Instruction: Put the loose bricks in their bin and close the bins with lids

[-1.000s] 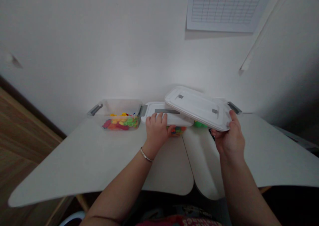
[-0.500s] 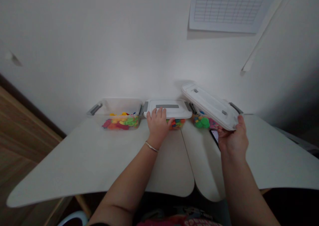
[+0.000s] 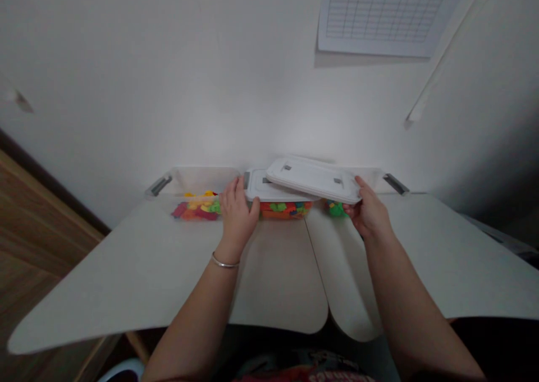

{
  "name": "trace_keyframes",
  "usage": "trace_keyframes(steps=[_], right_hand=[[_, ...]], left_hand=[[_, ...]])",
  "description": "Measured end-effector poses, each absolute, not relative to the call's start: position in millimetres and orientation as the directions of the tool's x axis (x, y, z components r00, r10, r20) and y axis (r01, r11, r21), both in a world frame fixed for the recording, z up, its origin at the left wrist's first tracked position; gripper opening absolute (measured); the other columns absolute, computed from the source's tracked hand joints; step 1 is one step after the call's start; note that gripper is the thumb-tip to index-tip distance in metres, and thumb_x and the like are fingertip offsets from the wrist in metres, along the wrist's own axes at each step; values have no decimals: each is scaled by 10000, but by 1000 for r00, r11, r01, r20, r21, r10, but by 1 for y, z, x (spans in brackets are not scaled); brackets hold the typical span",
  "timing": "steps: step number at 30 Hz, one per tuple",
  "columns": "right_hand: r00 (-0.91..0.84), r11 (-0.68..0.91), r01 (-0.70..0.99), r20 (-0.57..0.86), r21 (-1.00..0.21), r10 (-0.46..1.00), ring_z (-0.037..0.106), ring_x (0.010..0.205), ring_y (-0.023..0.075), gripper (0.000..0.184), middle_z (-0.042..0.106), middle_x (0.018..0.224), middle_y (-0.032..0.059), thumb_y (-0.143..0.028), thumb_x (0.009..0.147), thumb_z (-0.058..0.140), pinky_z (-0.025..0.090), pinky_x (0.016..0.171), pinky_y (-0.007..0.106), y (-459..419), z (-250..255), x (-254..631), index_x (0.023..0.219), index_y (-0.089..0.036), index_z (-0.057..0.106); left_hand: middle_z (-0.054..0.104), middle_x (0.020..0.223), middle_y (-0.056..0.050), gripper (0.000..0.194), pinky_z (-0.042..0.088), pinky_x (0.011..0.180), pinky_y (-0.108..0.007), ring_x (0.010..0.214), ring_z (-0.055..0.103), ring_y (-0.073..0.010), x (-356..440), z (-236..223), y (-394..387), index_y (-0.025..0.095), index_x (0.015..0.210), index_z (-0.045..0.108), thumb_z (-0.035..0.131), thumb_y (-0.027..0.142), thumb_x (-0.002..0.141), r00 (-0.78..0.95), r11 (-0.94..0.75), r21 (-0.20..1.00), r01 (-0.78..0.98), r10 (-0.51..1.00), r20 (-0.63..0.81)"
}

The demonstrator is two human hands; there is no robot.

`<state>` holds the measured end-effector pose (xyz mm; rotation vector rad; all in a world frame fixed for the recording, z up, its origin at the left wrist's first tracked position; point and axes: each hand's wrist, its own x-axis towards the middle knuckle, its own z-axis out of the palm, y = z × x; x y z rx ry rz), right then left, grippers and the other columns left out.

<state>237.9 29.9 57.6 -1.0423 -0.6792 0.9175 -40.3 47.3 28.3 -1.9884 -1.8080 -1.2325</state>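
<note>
Three clear plastic boxes stand in a row at the table's back edge. My left hand [image 3: 238, 211] grips the left end of the middle box [image 3: 286, 211], which is full of colourful pieces and has a white lid [image 3: 259, 184] on it. My right hand [image 3: 369, 213] holds a second white lid [image 3: 314, 178] by its right end, tilted above the middle box and overlapping it. That lid hides most of the right box [image 3: 368, 175], where only green pieces [image 3: 336, 208] show. The left box [image 3: 202, 180] is open, with red, yellow and green pieces [image 3: 196, 208] inside.
Grey latches [image 3: 159, 186] stick out at the outer ends of the row. The pale table [image 3: 278, 281] has two curved, rounded front sections. A white wall rises behind it, with a gridded paper [image 3: 381, 12] pinned up. A wooden surface [image 3: 37, 225] lies to the left.
My right hand has moved left, carrying the lid flatter and over the middle box. My left hand has shifted from the top of the middle box's lid to its left end.
</note>
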Motion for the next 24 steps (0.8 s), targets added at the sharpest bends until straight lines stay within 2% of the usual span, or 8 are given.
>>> trace_keyframes(steps=[4, 9, 11, 13, 15, 18, 21, 24], right_hand=[[295, 97, -214, 30, -972, 955, 472, 361, 83, 516, 585, 628, -43, -239, 862, 476, 386, 308, 179, 48, 64, 222, 1369, -153, 449], [331, 100, 34, 105, -994, 938, 455, 347, 104, 465, 511, 541, -71, -276, 912, 438, 334, 314, 187, 77, 53, 214, 1360, -153, 438], [355, 79, 171, 136, -982, 925, 468, 371, 113, 438, 535, 578, -55, -279, 926, 405, 378, 356, 211, 87, 46, 215, 1345, -158, 444], [366, 89, 325, 212, -941, 906, 540, 476, 129, 402, 615, 723, 5, -260, 930, 372, 470, 467, 256, 94, 42, 216, 1303, -154, 477], [367, 144, 506, 364, -850, 856, 624, 710, 171, 363, 653, 917, 86, -233, 918, 373, 537, 678, 326, 95, 40, 217, 1223, -135, 541], [306, 206, 736, 588, -645, 749, 596, 1013, 241, 333, 617, 1109, 157, -257, 904, 434, 481, 915, 406, 88, 45, 216, 1156, -134, 615], [162, 266, 849, 704, -457, 692, 586, 1025, 269, 335, 611, 1129, 155, -334, 916, 483, 467, 919, 424, 73, 54, 212, 1150, -174, 662], [-135, 425, 869, 705, -253, 696, 594, 990, 268, 245, 682, 1017, 106, -342, 892, 566, 451, 930, 423, 60, 59, 207, 1023, -211, 726]], left_hand=[[387, 1517, -200, 600, 211, 1172, -556, 1419, 327, -341, -64, 22, 39, 133, 1433, 427, 466, 374, 885, -82, -186, 337, 923, 760, 645], [404, 1516, -181, 524, 168, 1161, -615, 1440, 278, -365, -83, 20, 31, 158, 1378, 510, 453, 358, 897, -102, -86, 257, 963, 763, 638], [446, 1488, -171, 489, 165, 1156, -626, 1436, 287, -363, -90, 19, 31, 168, 1355, 535, 437, 343, 909, -108, -65, 244, 968, 767, 632], [489, 1457, -152, 460, 161, 1155, -629, 1427, 304, -353, -96, 18, 32, 186, 1342, 550, 421, 319, 921, -89, -74, 225, 972, 765, 638], [522, 1431, -133, 442, 160, 1154, -627, 1414, 322, -343, -100, 16, 35, 202, 1334, 559, 409, 304, 932, -70, -85, 203, 975, 755, 652], [567, 1387, -115, 418, 160, 1148, -628, 1371, 371, -341, -104, 15, 39, 214, 1308, 583, 409, 313, 941, -78, -62, 185, 981, 743, 664], [644, 1276, -106, 384, 172, 1132, -632, 1276, 456, -337, -108, 18, 42, 227, 1238, 635, 408, 336, 948, -89, -34, 170, 985, 746, 660], [700, 1132, -105, 356, 236, 1099, -602, 1139, 530, -324, -113, 25, 42, 234, 1156, 680, 420, 352, 942, -50, -37, 119, 992, 755, 654]])
